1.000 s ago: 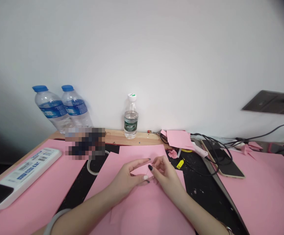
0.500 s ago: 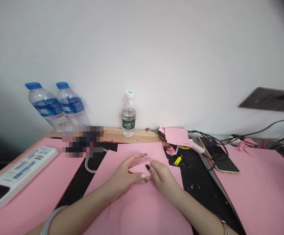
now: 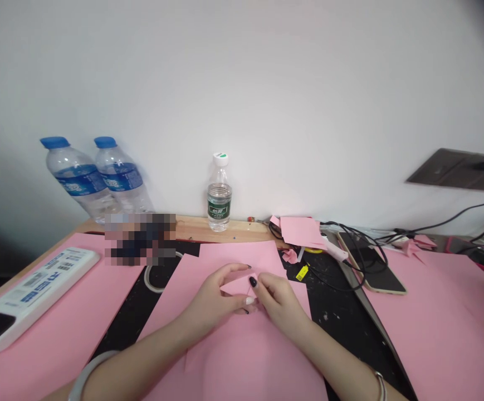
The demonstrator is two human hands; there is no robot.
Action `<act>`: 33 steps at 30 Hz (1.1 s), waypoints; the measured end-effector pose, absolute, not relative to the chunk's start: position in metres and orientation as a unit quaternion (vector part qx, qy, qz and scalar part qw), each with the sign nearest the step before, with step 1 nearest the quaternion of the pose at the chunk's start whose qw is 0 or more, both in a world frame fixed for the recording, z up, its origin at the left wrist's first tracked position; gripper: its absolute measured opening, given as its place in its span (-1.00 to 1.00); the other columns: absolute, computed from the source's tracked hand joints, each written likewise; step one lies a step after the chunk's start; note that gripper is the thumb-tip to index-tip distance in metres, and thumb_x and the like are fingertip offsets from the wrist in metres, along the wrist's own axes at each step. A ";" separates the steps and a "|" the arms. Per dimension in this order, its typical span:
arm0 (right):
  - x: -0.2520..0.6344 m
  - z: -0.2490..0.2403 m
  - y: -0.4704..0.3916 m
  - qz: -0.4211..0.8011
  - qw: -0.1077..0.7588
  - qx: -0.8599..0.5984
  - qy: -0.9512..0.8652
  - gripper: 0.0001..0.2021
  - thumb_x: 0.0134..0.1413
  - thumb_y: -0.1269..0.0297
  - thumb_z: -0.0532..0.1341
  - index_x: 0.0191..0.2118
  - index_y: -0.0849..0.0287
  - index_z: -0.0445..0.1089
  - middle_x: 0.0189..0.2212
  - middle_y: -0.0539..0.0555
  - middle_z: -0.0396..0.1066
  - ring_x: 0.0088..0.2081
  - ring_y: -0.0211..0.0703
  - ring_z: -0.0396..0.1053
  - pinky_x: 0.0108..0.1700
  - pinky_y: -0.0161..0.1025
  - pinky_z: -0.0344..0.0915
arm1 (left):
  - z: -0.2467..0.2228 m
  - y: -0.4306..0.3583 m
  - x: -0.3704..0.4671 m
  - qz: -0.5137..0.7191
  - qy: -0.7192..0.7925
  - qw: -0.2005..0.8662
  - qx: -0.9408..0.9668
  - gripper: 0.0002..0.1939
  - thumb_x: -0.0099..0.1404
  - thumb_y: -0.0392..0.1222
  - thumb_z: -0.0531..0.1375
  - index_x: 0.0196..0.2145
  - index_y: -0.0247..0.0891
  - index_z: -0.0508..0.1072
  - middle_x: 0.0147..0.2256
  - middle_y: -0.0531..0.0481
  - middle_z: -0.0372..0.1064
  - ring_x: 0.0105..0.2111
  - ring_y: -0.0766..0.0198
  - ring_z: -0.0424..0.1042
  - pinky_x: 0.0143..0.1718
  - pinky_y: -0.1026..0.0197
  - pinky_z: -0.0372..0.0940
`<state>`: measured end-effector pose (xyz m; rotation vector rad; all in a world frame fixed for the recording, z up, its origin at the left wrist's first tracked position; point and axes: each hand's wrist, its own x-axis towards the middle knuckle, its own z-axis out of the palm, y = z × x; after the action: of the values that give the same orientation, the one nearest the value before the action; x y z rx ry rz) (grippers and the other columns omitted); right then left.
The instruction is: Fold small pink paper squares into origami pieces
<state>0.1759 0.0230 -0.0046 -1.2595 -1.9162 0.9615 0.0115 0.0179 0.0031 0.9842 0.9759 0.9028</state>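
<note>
A small folded piece of pink paper is held between both hands, above larger pink sheets lying on the black tabletop. My left hand pinches its near edge with the thumb, and the index finger arches over the far side. My right hand grips the right end between thumb and fingers, its dark-nailed thumb pressed on top. The fingers hide part of the paper, so its full folded shape does not show.
Two blue-capped bottles lean against the wall at left, and a small water bottle stands mid-back. A long white device lies left. At right are black cables, a phone, and pink notes.
My left thumb has slid slightly right along the paper's near edge, and a crease now shows by the right thumb. Both hands stay in nearly the same place.
</note>
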 end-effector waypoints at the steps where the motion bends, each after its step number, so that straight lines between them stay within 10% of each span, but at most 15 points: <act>1: 0.176 -0.004 0.023 0.374 0.315 -0.479 -0.729 -0.58 0.26 0.10 -0.06 -0.62 0.12 0.00 -0.66 -0.06 0.08 -0.58 -0.25 0.07 -0.54 -0.32 0.04 | 0.003 0.017 0.012 0.400 0.429 0.680 0.439 -0.51 0.00 -0.35 0.31 -0.08 -0.18 0.35 0.14 -0.19 0.19 -0.47 0.24 0.54 -0.32 0.10 0.44; 14: 0.175 -0.004 0.024 0.429 0.375 -0.451 -0.687 -0.63 0.17 0.06 0.07 -0.57 0.13 0.07 -0.64 -0.11 0.00 -0.59 -0.29 -0.01 -0.55 -0.33 -0.06 | 0.008 0.020 0.008 0.357 0.413 0.692 0.472 -0.44 -0.04 -0.30 0.36 -0.09 -0.17 0.25 0.10 -0.28 0.17 -0.52 0.21 0.54 -0.42 0.11 0.43; 21: 0.174 -0.005 0.026 0.537 0.433 -0.449 -0.568 -0.63 0.10 0.03 0.14 -0.59 0.11 0.10 -0.74 -0.15 0.10 -0.71 -0.35 0.00 -0.64 -0.36 -0.07 | 0.001 0.026 0.006 0.416 0.417 0.668 0.455 -0.44 0.01 -0.29 0.33 -0.03 -0.26 0.25 -0.62 0.15 0.36 -0.49 0.19 0.51 -0.34 0.15 0.37; 30: 0.170 0.000 0.027 0.611 0.424 -0.425 -0.517 -0.71 -0.01 0.08 0.25 -0.54 0.17 0.27 -0.63 -0.03 0.39 -0.73 -0.37 0.13 -0.67 -0.38 -0.01 | 0.002 0.030 0.002 0.437 0.391 0.651 0.483 -0.87 0.13 -0.19 0.27 -0.41 -0.31 0.44 -0.43 0.02 0.44 -0.38 0.27 0.41 -0.27 0.24 0.27; 33: 0.171 -0.002 0.027 0.582 0.422 -0.425 -0.549 -0.75 0.00 0.11 0.25 -0.49 0.18 0.31 -0.63 -0.06 0.33 -0.67 -0.35 0.14 -0.61 -0.37 0.09 | 0.000 0.029 0.003 0.409 0.411 0.632 0.515 -0.75 0.18 -0.07 0.22 -0.52 -0.31 0.39 -0.47 0.03 0.40 -0.40 0.26 0.39 -0.31 0.23 0.27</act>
<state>0.1707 0.0272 -0.0017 -1.0656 -1.3756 1.4586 0.0035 0.0294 -0.0002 1.1779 0.9398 0.9350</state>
